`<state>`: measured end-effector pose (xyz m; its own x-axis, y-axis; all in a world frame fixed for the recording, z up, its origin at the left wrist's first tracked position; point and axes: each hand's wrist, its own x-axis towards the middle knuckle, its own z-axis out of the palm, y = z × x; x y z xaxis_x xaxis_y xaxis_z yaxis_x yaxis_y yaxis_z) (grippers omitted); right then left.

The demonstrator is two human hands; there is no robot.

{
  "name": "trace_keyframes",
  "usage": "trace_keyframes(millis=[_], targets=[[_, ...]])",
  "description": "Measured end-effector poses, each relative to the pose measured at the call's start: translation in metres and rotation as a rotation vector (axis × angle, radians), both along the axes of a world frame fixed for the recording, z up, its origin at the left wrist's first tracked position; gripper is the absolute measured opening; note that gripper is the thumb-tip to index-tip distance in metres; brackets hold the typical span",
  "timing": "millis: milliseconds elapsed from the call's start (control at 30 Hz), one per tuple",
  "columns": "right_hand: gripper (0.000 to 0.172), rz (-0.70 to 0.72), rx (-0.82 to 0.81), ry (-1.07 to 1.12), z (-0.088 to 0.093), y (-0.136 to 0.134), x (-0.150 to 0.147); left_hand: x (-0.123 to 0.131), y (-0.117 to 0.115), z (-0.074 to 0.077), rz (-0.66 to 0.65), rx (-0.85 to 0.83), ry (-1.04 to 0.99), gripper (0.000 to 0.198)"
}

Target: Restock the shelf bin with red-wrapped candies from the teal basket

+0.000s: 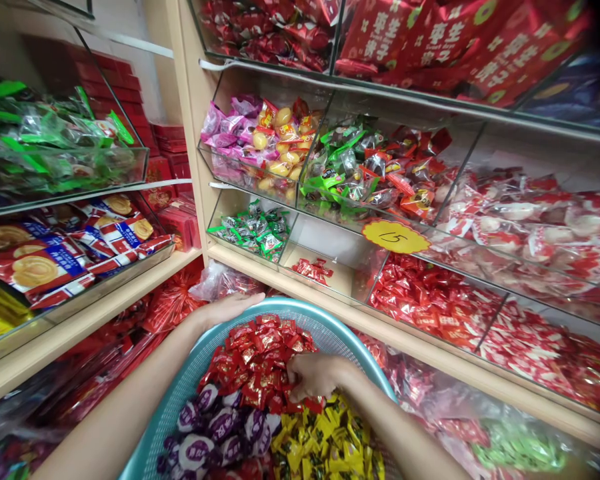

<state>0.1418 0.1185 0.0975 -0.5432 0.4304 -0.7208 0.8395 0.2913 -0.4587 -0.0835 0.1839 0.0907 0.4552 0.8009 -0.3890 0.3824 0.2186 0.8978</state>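
Note:
A teal plastic basket (360,331) sits low in front of me, holding wrapped candies in separate colour groups. My left hand (233,308) lies along its far left rim with the fingers stretched out; the thumb is hidden. Inside, my right hand (314,377) reaches into the pile of red-wrapped candies (253,347), its fingers curled down among them and the fingertips partly covered. Purple-and-white wrapped candies (220,427) fill the near left of the basket. Beside them, at the near right, are yellow-wrapped candies (325,443).
Wooden shelves with clear bins surround the basket. A bin (343,283) with a few red candies stands just beyond it, beside green candies (260,230) and a fuller red bin (420,300). A yellow price tag (396,237) reads 15. Bagged goods (480,427) lie below the right shelf.

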Motion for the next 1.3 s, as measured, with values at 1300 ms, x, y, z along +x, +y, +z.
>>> trace_keyframes(millis=[1300], targets=[[0.007, -0.078, -0.116, -0.023, 0.013, 0.003, 0.006, 0.001, -0.003, 0.006, -0.008, 0.027, 0.020, 0.064]])
